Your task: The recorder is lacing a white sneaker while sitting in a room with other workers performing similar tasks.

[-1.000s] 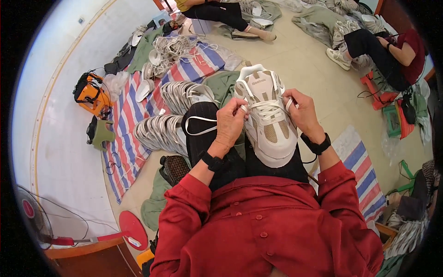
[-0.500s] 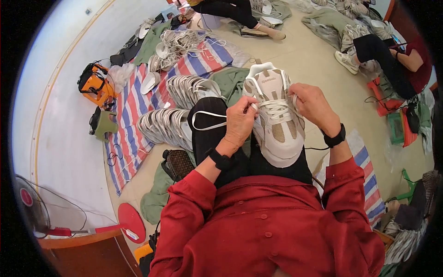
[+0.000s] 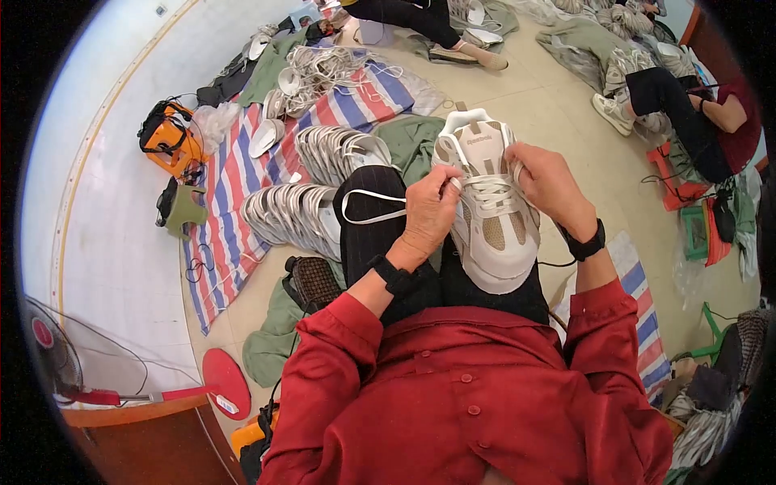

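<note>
A beige and white sneaker [image 3: 501,250] rests on my lap between my thighs, its toe toward me and its tongue standing up. White shoelace [image 3: 493,191] crosses its front in several rows. My left hand [image 3: 433,208] is closed at the shoe's left eyelet edge, pinching the lace; a long loose loop of it trails left over my dark trouser leg. On the opposite side, my right hand [image 3: 550,182] pinches lace beside the upper eyelets. Its fingertips are partly hidden against the shoe.
Two rows of nested shoe uppers [image 3: 291,214] lie left on a striped sheet [image 3: 222,234], with more laced pieces behind. An orange stool [image 3: 170,149] and a green stool [image 3: 187,206] stand by the wall. Two other people sit farther off, at the top and right. A fan [image 3: 52,347] is lower left.
The view has shifted slightly. My left fingers have come a little closer to the shoe's eyelet edge, and the lace loop has moved along with them. My right hand stays at the upper eyelets.
</note>
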The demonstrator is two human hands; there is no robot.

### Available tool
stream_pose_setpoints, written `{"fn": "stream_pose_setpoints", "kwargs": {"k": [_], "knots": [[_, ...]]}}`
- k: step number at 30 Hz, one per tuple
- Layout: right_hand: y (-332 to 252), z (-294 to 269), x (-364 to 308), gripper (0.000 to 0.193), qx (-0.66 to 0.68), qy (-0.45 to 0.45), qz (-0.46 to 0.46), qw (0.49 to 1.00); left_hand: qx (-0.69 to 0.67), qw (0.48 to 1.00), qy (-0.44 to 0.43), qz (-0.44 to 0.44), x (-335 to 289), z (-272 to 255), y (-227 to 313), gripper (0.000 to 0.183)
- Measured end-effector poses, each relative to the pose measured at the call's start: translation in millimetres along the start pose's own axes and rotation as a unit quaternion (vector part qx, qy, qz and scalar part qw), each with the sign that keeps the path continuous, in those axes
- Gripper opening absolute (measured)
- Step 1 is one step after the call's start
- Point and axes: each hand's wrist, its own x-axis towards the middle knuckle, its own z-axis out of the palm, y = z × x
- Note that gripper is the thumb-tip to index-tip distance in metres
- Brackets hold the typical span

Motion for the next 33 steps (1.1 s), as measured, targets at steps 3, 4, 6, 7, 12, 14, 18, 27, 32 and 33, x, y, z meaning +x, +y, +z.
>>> {"fn": "stream_pose_setpoints", "kwargs": {"k": [3, 4, 6, 7, 12, 14, 18, 27, 32, 33], "knots": [[12.7, 4.5, 1.0, 0.015, 0.137, 0.003, 0.113, 0.984, 0.036, 0.999, 0.006, 0.029, 1.7, 1.1, -1.0, 0.008], [16.4, 7.4, 0.5, 0.015, 0.137, 0.004, 0.111, 0.984, 0.057, 0.998, 0.01, 0.04, 3.4, 1.2, 0.5, 0.008], [19.4, 14.3, -3.2, 0.012, 0.173, 0.042, 0.132, 0.975, 0.078, 0.995, 0.02, 0.063, 7.8, 0.7, 3.9, 0.009], [19.0, 16.7, -4.7, 0.012, 0.173, 0.044, 0.128, 0.975, 0.1, 0.991, 0.03, 0.085, 10.0, 0.2, 6.6, 0.01], [13.0, 27.0, -11.2, 0.015, 0.095, 0.116, 0.085, 0.985, 0.199, 0.962, 0.022, 0.186, 12.5, -1.1, 13.5, 0.017], [9.8, 33.6, -17.0, 0.017, 0.073, 0.142, 0.081, 0.984, 0.228, 0.96, -0.014, 0.159, 12.2, 1.4, 16.8, 0.02], [-0.7, 43.0, -27.3, 0.015, 0.124, 0.169, 0.129, 0.969, 0.222, 0.968, -0.047, 0.105, 14.6, -0.4, 17.2, 0.02], [-1.7, 39.2, -20.4, 0.016, 0.098, 0.154, 0.099, 0.978, 0.245, 0.961, -0.111, 0.067, 24.5, 3.6, 15.7, 0.019], [-2.3, 39.1, -17.3, 0.016, 0.084, 0.134, 0.108, 0.981, 0.249, 0.956, -0.126, 0.091, 26.7, 1.9, 12.4, 0.021], [-2.7, 39.7, -16.0, 0.016, 0.077, 0.138, 0.096, 0.983, 0.247, 0.957, -0.126, 0.086, 27.7, 1.0, 10.8, 0.022]]}}
